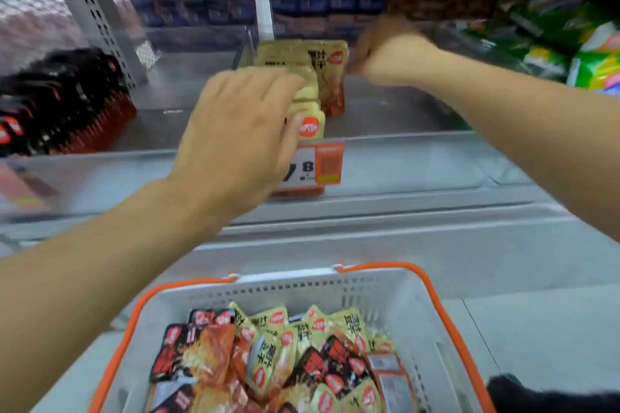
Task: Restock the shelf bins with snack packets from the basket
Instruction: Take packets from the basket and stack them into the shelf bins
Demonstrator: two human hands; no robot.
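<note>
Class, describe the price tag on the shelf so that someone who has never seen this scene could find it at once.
Start at the grey metal shelf above the white plastic basket with orange rim. On the clear front rail, just below the row of beige snack packets beside the left hand, hangs the orange and white price tag. It is the only tag in clear view here, with large dark digits and a square code.

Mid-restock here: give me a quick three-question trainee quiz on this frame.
1. True or false: the left hand rests on the row of yellow packets in the shelf bin.
2. Which packets sit at the shelf's far left? A) green B) black and red C) blue
3. Fill in: the basket with orange handles holds ____ packets (one colour or mixed).

Key:
1. True.
2. B, the black and red packets.
3. Mixed: yellow and black ones. The right hand is too blurred to judge.
</note>
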